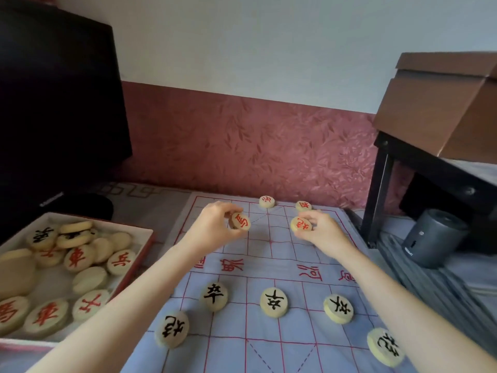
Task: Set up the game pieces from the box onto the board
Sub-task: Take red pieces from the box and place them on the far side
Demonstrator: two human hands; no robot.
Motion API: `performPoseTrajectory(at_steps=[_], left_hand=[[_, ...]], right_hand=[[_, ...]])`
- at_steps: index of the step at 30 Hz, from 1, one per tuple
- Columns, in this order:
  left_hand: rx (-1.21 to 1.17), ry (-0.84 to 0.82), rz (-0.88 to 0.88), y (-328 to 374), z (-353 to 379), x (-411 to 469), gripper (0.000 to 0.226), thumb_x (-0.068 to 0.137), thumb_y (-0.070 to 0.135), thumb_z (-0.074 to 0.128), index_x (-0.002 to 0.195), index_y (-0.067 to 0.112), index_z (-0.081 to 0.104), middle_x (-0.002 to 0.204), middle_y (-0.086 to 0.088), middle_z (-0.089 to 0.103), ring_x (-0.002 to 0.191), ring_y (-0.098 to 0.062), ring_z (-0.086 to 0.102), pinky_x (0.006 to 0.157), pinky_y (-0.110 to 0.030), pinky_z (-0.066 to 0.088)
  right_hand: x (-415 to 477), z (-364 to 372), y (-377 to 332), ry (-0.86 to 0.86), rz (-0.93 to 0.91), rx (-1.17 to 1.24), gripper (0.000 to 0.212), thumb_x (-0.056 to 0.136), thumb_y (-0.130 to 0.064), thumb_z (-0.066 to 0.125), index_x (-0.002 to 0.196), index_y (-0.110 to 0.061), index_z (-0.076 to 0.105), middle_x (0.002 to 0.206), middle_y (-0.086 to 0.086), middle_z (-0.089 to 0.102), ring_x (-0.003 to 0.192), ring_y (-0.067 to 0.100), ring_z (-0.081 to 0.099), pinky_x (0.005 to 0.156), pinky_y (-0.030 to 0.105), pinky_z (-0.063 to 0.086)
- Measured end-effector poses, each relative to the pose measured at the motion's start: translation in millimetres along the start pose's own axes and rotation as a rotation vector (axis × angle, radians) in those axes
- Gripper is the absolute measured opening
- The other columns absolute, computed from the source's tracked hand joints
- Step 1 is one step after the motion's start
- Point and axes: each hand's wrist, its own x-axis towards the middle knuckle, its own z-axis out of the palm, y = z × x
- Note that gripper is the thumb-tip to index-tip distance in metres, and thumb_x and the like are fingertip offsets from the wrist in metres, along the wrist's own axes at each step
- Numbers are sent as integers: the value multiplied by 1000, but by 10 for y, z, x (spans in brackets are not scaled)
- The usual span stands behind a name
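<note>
A pale cloth board [269,343] with red grid lines lies in front of me. My left hand [215,224] holds a round wooden piece with a red character [241,221] above the board's far left part. My right hand [322,228] holds another red-marked piece [301,224] above the far right part. Two red pieces [266,201] [303,206] sit on the far edge row. Several black-marked pieces [273,302] [214,296] [338,308] [172,329] [385,349] stand on the near half. An open box [145,234] at the left holds several more pieces.
A dark screen [59,103] stands at the back left. At the right a black table leg [376,195] rises beside the board, with a brown cardboard box [441,103] on top and a grey cylinder [433,235] below. A patterned red wall runs behind the board.
</note>
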Motion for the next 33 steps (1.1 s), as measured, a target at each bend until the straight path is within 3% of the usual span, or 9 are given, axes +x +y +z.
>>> performPoseTrajectory(at_steps=[2,6,14,19,24,33], left_hand=[[-8,-17,14,71,135,85,46,74,25,75,117,17,61,111,1,62,92,-4,51,77,-9,33],[-37,-61,17,163,365,226,46,73,20,76,116,15,61,111,0,63,93,-4,52,67,2,36],[-86,-115,-15,253,701,478,46,72,22,76,116,18,61,113,0,61,94,-6,53,75,-9,34],[-98,-142,15,326,829,598,46,73,21,75,117,17,61,105,3,60,88,-4,51,63,1,37],[-166,-148,-3,365,934,713,47,72,19,77,116,17,61,102,4,60,85,-1,50,63,8,33],[-186,-184,-18,295,1074,857,49,72,20,77,118,19,59,107,5,61,92,-3,53,61,1,38]], right_hand=[[58,-122,178,26,34,-23,40,75,-7,74,113,-4,62,112,13,66,106,28,61,96,45,46],[157,-328,481,41,80,-63,58,75,-8,75,129,-4,53,127,9,59,117,23,55,104,38,41],[374,-556,743,103,94,-152,56,75,-4,73,127,-6,55,126,12,59,115,24,56,103,34,41],[590,-551,704,100,78,-166,59,77,3,69,132,-5,48,132,13,53,120,24,51,100,27,36],[729,-522,694,99,67,-143,60,77,4,69,132,-5,47,131,14,54,119,24,52,99,27,37],[553,-521,746,-68,54,-227,65,75,-15,76,133,-12,47,120,4,57,110,19,54,96,31,44]])
